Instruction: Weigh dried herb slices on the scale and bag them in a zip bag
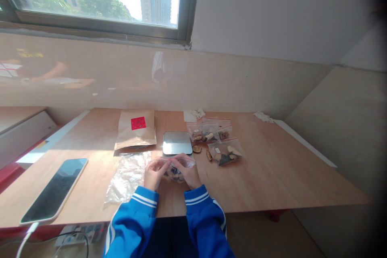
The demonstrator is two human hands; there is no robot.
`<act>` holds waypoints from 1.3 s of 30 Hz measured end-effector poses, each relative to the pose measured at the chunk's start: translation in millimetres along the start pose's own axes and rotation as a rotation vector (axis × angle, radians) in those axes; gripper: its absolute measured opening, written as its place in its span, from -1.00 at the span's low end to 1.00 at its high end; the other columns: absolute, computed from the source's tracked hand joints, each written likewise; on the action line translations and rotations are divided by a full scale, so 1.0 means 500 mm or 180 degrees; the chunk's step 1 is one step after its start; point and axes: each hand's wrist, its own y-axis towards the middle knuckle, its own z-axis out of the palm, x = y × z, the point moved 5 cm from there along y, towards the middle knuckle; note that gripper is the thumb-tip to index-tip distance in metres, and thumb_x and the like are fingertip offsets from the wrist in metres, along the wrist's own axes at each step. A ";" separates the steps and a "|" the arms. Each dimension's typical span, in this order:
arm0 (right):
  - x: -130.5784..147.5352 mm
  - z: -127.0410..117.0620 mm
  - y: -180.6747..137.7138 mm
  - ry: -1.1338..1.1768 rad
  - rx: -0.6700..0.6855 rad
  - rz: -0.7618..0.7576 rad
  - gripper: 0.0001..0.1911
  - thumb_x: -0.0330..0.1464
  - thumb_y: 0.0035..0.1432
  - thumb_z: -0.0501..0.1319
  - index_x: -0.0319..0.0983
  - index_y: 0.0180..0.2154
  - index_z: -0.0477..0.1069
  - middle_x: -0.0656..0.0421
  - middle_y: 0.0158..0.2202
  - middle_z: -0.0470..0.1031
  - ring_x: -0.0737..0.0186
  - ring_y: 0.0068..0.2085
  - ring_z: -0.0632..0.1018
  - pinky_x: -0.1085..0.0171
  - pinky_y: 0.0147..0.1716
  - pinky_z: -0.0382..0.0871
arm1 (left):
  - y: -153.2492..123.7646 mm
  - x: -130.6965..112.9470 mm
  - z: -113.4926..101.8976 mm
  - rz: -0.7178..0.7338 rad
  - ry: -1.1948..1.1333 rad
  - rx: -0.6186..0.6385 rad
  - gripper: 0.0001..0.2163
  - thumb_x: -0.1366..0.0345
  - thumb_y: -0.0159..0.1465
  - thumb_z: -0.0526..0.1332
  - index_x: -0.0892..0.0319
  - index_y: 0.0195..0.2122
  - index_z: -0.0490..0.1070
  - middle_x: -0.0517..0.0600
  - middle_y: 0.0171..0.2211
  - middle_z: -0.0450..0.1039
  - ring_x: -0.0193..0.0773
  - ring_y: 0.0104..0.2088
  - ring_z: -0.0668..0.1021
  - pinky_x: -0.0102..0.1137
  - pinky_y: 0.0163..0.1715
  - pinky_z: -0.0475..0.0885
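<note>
Both hands meet at the top edge of a clear zip bag (174, 174) that holds dark and pale dried pieces. My left hand (155, 172) pinches the bag's reddish zip strip from the left. Close beside it, my right hand (188, 169) pinches the same strip from the right. Just beyond the fingers lies a small digital scale (177, 143) with a bare silver plate. To the left, flat on the table, is a crumpled clear plastic bag (128, 177). Two loose dried slices, one of them a brown round slice (196, 149), rest right of the scale.
Filled zip bags, including a near one (226, 153) and a far one (204, 132), lie at the right. A brown paper pouch (136, 133) with a red label stands back left. A phone (56, 191) with a white cable (27, 240) lies at the left edge. Crumpled tissue (263, 117) sits by the wall.
</note>
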 end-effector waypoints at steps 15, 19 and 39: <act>-0.032 -0.003 0.002 0.0331 -0.0201 0.0445 -0.72 -0.18 -0.13 0.41 -0.25 -0.57 0.48 0.24 -0.60 0.45 0.32 -0.51 0.44 0.34 -0.47 0.33 | -0.003 0.005 -0.008 -0.0195 -0.0026 -0.0219 -0.77 0.12 0.02 0.37 0.20 -0.49 0.55 0.03 -0.41 0.57 -0.22 -0.36 0.58 -0.40 -0.33 0.51; -0.031 0.000 -0.001 0.0406 -0.0088 0.0582 -0.70 -0.17 -0.14 0.41 -0.25 -0.61 0.46 0.28 -0.66 0.38 0.37 -0.57 0.37 0.35 -0.52 0.27 | -0.005 0.011 -0.013 -0.0351 -0.0296 -0.0167 -0.79 0.11 0.00 0.38 0.16 -0.49 0.56 0.03 -0.41 0.58 -0.18 -0.34 0.59 -0.37 -0.31 0.53; -0.090 -0.027 0.000 0.0019 -0.0572 0.0673 -0.30 0.26 0.09 -0.05 -0.17 -0.54 0.46 0.09 -0.55 0.52 0.12 -0.47 0.52 0.21 -0.48 0.41 | 0.001 0.051 -0.018 -0.0685 -0.1172 -0.0493 -0.58 -0.06 -0.03 0.37 0.29 -0.46 0.55 0.04 -0.48 0.56 -0.23 -0.45 0.57 -0.38 -0.39 0.48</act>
